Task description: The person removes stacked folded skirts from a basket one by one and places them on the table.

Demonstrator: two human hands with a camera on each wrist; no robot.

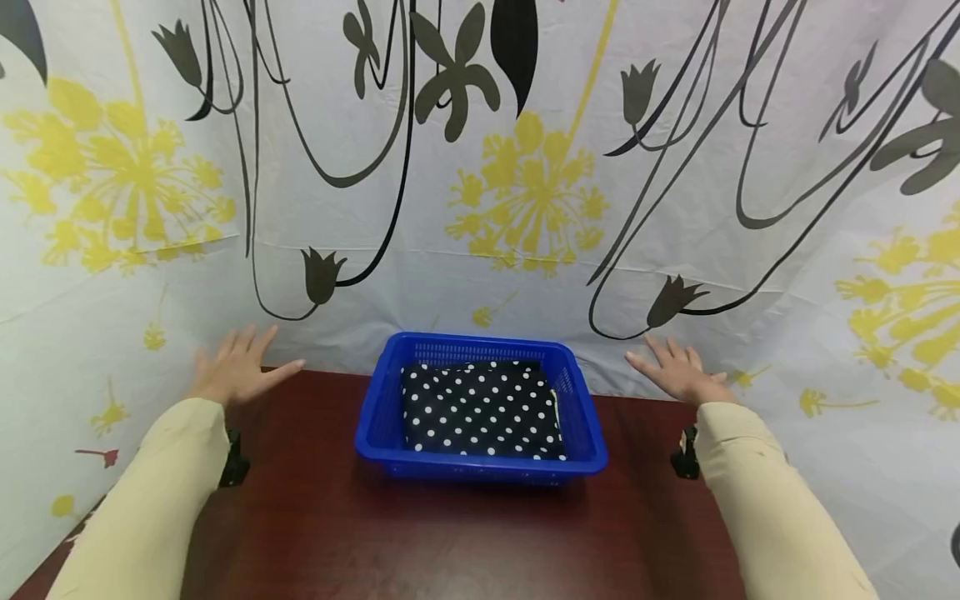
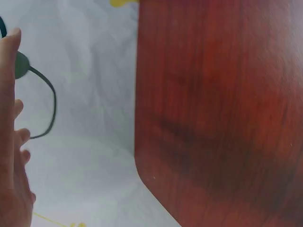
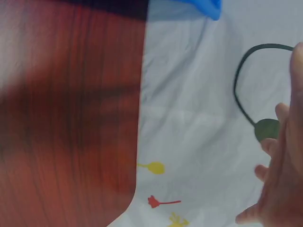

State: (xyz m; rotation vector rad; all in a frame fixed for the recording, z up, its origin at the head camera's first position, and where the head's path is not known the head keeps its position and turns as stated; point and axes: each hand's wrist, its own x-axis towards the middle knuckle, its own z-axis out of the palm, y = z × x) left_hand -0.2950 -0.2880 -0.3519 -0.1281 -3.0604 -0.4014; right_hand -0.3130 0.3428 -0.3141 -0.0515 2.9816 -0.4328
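Note:
A blue plastic basket (image 1: 480, 467) stands at the back of the table, in the middle of the head view. Inside it lies a folded black cloth with white dots (image 1: 480, 408), which hides most of the basket's floor. To the left of the basket my left hand (image 1: 236, 367) is held up with fingers spread and thumb toward the basket, holding nothing. My right hand (image 1: 678, 369) is spread the same way on the right side, apart from the basket and holding nothing. In the right wrist view a corner of the basket (image 3: 208, 7) shows at the top.
The dark red-brown wooden table (image 1: 465, 542) has cut corners, seen in both wrist views. A white curtain (image 1: 435, 217) with grey and yellow flower prints hangs behind and at both sides of it. Each wrist wears a black camera band.

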